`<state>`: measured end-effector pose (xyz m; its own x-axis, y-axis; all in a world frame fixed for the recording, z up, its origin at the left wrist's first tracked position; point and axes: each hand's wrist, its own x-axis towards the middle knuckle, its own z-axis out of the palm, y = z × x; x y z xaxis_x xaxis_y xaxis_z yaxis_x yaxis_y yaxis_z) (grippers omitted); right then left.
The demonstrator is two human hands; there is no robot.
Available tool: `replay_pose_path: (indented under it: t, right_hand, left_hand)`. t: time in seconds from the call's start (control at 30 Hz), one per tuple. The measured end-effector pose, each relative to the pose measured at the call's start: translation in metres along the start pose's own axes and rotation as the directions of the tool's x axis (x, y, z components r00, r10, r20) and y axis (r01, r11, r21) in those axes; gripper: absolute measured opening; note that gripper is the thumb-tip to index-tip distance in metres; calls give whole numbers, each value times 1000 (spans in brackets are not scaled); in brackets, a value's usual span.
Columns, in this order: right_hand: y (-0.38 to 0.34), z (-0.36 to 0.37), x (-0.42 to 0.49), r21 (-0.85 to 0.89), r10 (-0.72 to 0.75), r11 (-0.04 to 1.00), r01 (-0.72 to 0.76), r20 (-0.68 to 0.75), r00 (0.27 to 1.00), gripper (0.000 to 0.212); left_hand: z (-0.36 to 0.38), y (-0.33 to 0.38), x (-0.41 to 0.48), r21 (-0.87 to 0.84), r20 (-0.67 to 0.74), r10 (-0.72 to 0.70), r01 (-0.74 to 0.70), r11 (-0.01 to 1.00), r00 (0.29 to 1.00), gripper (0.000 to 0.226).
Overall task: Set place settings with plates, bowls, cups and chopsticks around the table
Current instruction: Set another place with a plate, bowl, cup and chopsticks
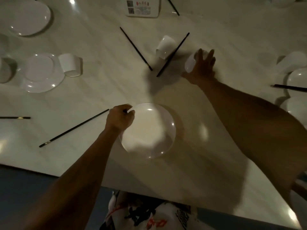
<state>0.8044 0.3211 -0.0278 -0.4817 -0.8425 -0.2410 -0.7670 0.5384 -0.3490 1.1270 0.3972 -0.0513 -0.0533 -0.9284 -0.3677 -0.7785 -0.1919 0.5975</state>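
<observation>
A white plate (149, 130) lies on the pale table (99, 90) near its front edge. My left hand (120, 119) grips the plate's left rim. Farther back and to the right, my right hand (201, 67) closes over a white cup (191, 63) that lies tilted on the table. Another white cup (165, 47) lies on its side just left of it, touching a black chopstick (173, 54). A second black chopstick (136, 48) lies left of that, forming a V with the first. One more black chopstick (74, 128) lies left of my left hand.
At the left stand a stacked plate and bowl (41, 73) with a tipped cup (70, 64), and another plate (29, 18) at the back. White bowls (297, 77) and a chopstick (289, 87) crowd the right edge. A card stand (142, 7) sits at the back.
</observation>
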Motion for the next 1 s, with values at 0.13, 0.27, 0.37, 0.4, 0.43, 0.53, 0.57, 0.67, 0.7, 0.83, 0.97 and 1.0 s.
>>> replay_pose_path:
  t: [0.13,0.27,0.37,0.4,0.43,0.53,0.57,0.67,0.7,0.83,0.97,1.0]
  right_hand:
    - [7,4,16,-10,1,1000,-1,19,1000,121]
    - [22,6,14,80,-26,996,31,-69,997,122]
    - [32,10,-2,167,-103,977,129,-157,982,114]
    - [34,13,-6,169,-133,972,162,-174,976,111]
    - [33,14,-13,168,-159,968,187,-169,973,108]
    - [20,22,-28,233,-195,948,219,-123,973,102]
    - [11,21,-35,376,-158,908,184,-100,982,97]
    - [-31,7,-67,881,-74,448,-152,206,976,61]
    - [-45,4,-77,889,-133,345,-302,365,922,51]
    - [-96,15,-105,727,-356,176,-663,675,646,65]
    - [-134,34,-124,679,-434,203,-706,708,556,68]
    - [-141,41,-124,658,-426,196,-728,725,541,72]
  left_hand:
    - [3,2,-4,-32,-22,-7,6,999,1000,29]
    - [4,3,-9,-48,-60,11,-13,999,998,17]
    - [5,5,-13,-61,-76,8,-13,998,997,18]
    - [4,6,-14,-60,-86,9,-14,998,996,20]
    - [4,8,-15,-70,-91,4,-11,998,996,22]
    - [2,11,-14,-155,-86,4,-18,988,996,32]
    - [1,13,-14,-189,-95,35,-52,981,995,37]
    - [-7,24,-13,-311,-115,110,-140,940,987,78]
    - [-11,30,-12,-337,-84,123,-144,931,989,99]
    - [-31,48,-1,-341,-112,324,-342,875,939,147]
    - [-52,41,10,-264,-220,342,-394,880,913,150]
    - [-58,37,11,-229,-246,346,-401,887,906,148]
